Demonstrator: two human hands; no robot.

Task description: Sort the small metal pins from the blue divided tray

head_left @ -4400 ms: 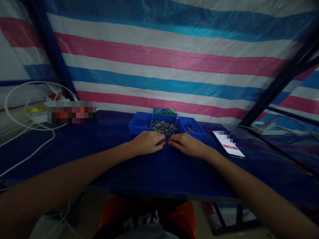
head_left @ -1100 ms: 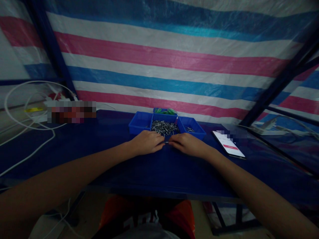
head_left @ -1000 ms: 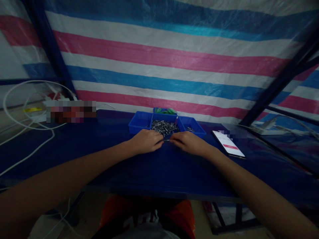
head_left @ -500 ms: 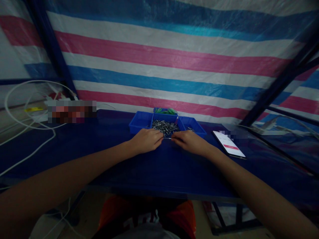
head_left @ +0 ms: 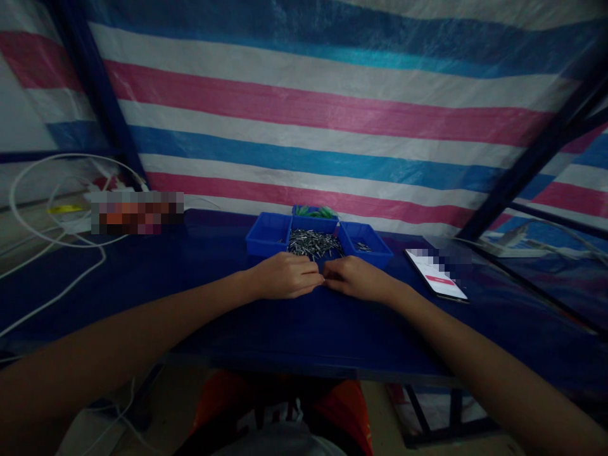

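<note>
My left hand (head_left: 285,276) and my right hand (head_left: 357,277) meet at the fingertips over the table, just in front of several blue bins. Both are closed in a pinch, and whatever lies between the fingers is hidden or too small to make out. Right behind them, the middle bin holds a heap of small, slim metal pieces (head_left: 314,242). A few similar pieces lie in the right blue bin (head_left: 380,247). The left blue bin (head_left: 268,232) shows mostly bare inside. Green items (head_left: 316,211) fill the back bin.
A lit phone (head_left: 439,278) lies on the blue table (head_left: 304,335) to the right. White cables (head_left: 102,253) loop at the left, beside a blurred-out patch. Blue frame posts (head_left: 532,152) and a striped plastic sheet (head_left: 332,120) stand behind.
My hands have come together and slightly nearer to me. The thin silvery piece that showed between their fingertips is now out of sight.
</note>
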